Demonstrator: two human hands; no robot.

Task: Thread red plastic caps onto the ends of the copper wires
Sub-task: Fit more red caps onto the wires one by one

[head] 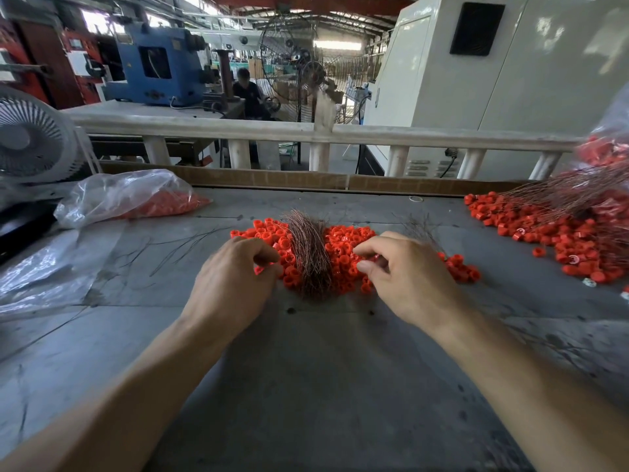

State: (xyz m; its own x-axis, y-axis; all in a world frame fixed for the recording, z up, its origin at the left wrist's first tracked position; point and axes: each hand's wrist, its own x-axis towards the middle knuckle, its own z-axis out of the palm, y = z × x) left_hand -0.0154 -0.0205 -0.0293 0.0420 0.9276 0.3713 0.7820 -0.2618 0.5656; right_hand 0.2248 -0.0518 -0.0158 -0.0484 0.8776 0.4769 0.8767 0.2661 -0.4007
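Two hands work mid-table: the left hand [235, 277] and right hand [401, 270], fingers curled, flank a bundle of copper wires [309, 253] lying front to back across the red caps [343, 253]. Whether either pinches anything cannot be told; both sit equally near.

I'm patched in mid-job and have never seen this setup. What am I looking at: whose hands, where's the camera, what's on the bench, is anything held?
There is no machine here: a person works bare-handed, and the single picture comes from a camera on their head, looking forward and down. On the grey table lies a pile of red caps with a bundle of copper wires across its middle. The left hand and right hand reach into the pile with curled fingers; whether either pinches a cap or wire is too small to tell. A plastic bag of caps sits far left, and capped wires are heaped far right.
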